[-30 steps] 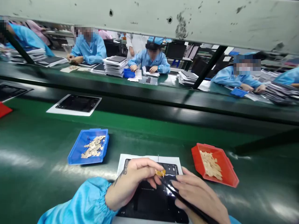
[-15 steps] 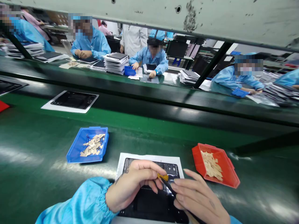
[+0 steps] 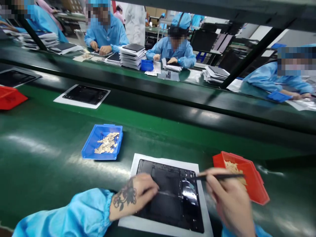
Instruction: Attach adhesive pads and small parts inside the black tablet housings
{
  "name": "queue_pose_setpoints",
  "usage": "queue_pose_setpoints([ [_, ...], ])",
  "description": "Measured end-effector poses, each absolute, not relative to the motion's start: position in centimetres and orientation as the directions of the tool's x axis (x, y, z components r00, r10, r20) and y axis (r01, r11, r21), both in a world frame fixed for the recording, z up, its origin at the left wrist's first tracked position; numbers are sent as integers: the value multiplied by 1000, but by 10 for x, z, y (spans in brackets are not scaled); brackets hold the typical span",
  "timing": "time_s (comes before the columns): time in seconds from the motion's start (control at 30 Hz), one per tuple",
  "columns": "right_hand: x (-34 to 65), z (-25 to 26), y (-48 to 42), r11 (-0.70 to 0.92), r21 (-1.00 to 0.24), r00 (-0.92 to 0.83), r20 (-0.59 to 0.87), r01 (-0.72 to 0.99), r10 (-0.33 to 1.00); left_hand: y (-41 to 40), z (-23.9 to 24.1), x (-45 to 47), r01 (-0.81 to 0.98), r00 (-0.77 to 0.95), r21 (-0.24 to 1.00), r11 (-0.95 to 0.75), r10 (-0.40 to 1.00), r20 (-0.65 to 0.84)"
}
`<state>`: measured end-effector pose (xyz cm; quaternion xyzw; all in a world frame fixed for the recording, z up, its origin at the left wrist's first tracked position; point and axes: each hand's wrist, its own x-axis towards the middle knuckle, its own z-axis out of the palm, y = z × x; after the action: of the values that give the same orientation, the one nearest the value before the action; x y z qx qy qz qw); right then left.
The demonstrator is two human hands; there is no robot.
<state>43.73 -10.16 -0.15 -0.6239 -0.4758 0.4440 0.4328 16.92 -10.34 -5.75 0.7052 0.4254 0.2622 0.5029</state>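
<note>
My left hand (image 3: 135,195) rests on the left part of a black tablet-like panel (image 3: 170,207), its fingers loosely bent and slightly blurred, with nothing visible in them. Under the panel lies a white sheet (image 3: 145,224). My right hand (image 3: 233,200), smeared by motion, grips black tweezers (image 3: 228,176) above the panel's upper right corner. The tweezers point left, and whether their tips hold anything cannot be made out. A glossy clear film (image 3: 189,191) reflects light on the panel's right side.
A blue bin (image 3: 86,149) of small tan pieces stands beyond my left hand. Just right of my right hand is a red bin (image 3: 259,184) with similar pieces. Another panel (image 3: 85,94) lies farther back. Co-workers sit behind the dark rail (image 3: 153,89) with paper-and-panel stacks (image 3: 132,57).
My hands have moved apart. The small orange piece at my left fingertips is no longer visible; that hand now rests on the panel. My right hand has moved right and raised the tweezers. The view has shifted.
</note>
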Motion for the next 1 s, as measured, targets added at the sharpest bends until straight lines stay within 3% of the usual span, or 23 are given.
queue_pose_setpoints([
  [0.07,405,-5,-73,-300,-953,67,-297,31,952,-92,-66,150,594,322,749,-294,940,113],
  [0.17,376,-20,-46,-394,-915,-69,-389,-84,919,-77,-78,135,756,257,558,-342,939,227],
  [0.37,366,-49,-29,-323,-944,-34,-322,-68,946,-72,-87,143,691,398,486,-536,842,363],
  [0.47,366,-57,-28,-362,-930,-19,-362,-55,932,-69,-89,154,643,510,297,-706,684,521],
  [0.57,365,-62,-29,-409,-911,-36,-407,-56,913,-64,-93,161,546,636,164,-822,534,557],
  [0.63,367,-62,-31,-407,-910,-40,-405,-78,913,-61,-95,160,528,633,220,-821,552,543],
  [0.83,391,-48,-31,-334,-929,71,-348,-158,935,-50,-94,147,547,424,637,-544,836,349],
  [1.0,406,-28,-27,-238,-953,154,-267,-187,951,-42,-92,145,506,336,744,-437,894,297],
])
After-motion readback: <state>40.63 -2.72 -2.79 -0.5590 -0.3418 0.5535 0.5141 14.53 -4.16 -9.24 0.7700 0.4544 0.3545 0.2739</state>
